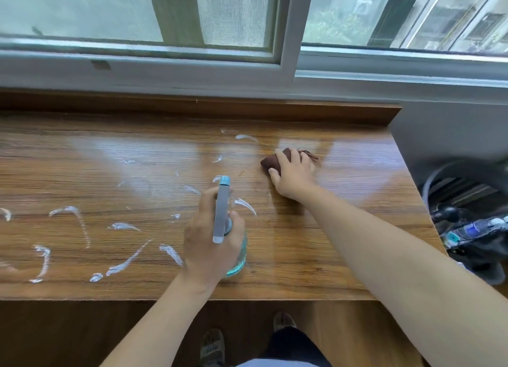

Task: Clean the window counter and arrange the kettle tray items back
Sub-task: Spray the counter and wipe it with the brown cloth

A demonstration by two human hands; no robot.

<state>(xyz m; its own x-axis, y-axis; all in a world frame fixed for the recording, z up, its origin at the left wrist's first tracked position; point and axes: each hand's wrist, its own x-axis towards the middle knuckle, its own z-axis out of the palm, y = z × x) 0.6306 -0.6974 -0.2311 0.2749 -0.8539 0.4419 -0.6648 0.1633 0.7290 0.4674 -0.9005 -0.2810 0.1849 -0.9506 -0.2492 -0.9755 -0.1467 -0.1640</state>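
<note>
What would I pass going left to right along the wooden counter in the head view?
White foam streaks → left hand holding the spray bottle → right hand pressing a brown cloth → counter's right edge → dark clutter with a plastic bottle.

One head-worn view looks steeply down, close over the wooden counter (330, 229), facing the window (220, 14) ahead

The wooden tabletop (343, 229) is lying below the window, its grain running left to right, and white foam streaks (82, 229) are curling across its left and middle parts. A dark brown cloth (270, 160) is sitting bunched on its right part. A clear blue-tinted spray bottle (222, 212) with a grey head is standing near the front edge.
</note>
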